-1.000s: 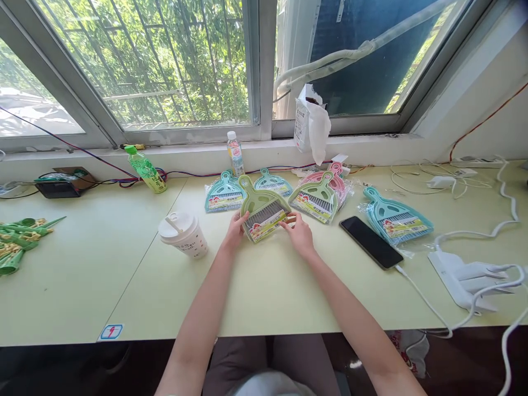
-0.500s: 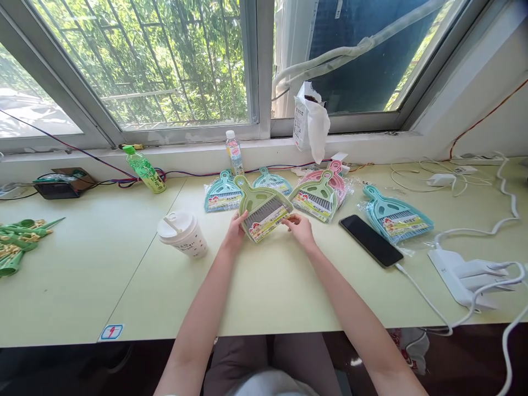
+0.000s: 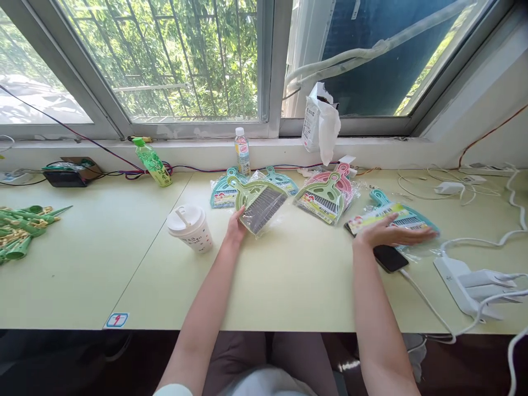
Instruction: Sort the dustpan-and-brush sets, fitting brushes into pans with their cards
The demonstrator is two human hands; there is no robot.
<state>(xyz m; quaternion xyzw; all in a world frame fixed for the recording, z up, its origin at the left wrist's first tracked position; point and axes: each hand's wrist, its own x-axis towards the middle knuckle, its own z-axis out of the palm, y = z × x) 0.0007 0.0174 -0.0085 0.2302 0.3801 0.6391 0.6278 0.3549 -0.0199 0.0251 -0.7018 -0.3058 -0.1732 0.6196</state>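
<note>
My left hand (image 3: 236, 226) grips the lower left edge of a green dustpan and brush set (image 3: 260, 204) in clear plastic, held tilted above the table. Its grey bristles show, with no label over them. To the right, my right hand (image 3: 385, 233) has a yellow and white printed label card (image 3: 374, 215) caught at the thumb, while its other fingers stretch out flat. That hand and card are over a black phone (image 3: 389, 259) and the near side of a bagged blue dustpan set (image 3: 418, 218), hiding part of both.
Bagged blue (image 3: 223, 190), green (image 3: 325, 199) and pink (image 3: 346, 184) dustpan sets lie behind my hands. A lidded cup (image 3: 192, 231) stands left. Two bottles stand near the window, green (image 3: 153, 163) and clear (image 3: 242, 153). A power strip (image 3: 457, 286) with cables lies right; green items (image 3: 25, 231) lie far left.
The label card has come off the green dustpan set and moved right with my right hand, over the phone. My left hand still holds the set. The view has shifted slightly left.
</note>
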